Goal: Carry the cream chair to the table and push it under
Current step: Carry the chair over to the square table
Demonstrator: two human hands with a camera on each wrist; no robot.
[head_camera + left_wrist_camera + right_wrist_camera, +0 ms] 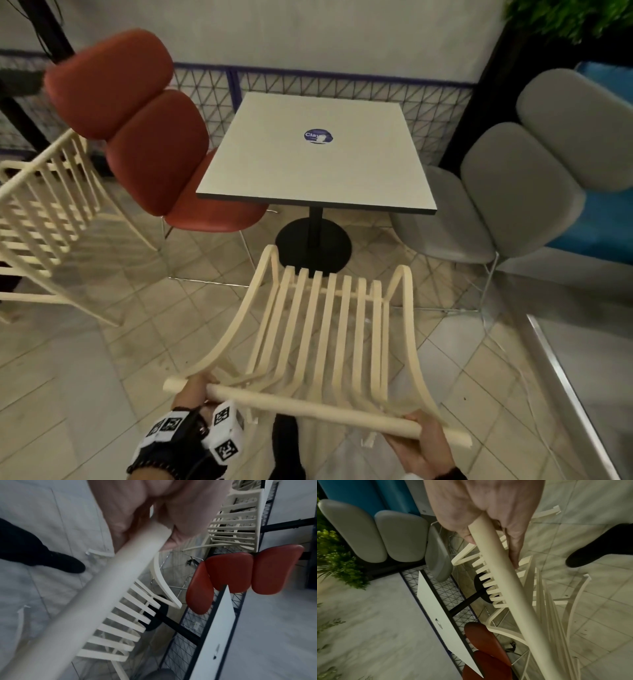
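The cream slatted chair [325, 329] is in front of me, its seat front pointing at the table [315, 154], a white square top on a black pedestal base [313, 245]. My left hand [195, 387] grips the left end of the chair's round top rail [308, 409]. My right hand [421, 442] grips the right end from below. In the left wrist view the left hand [154, 513] curls round the rail [96, 595]. In the right wrist view the right hand [488, 513] wraps the rail [506, 585]. The chair's front edge is just short of the table's near edge.
A red padded chair [150, 137] stands at the table's left side and a grey padded chair [520, 185] at its right. Another cream slatted chair [44, 212] is at the far left. A mesh fence [342, 92] runs behind the table. The floor [102, 342] is tiled.
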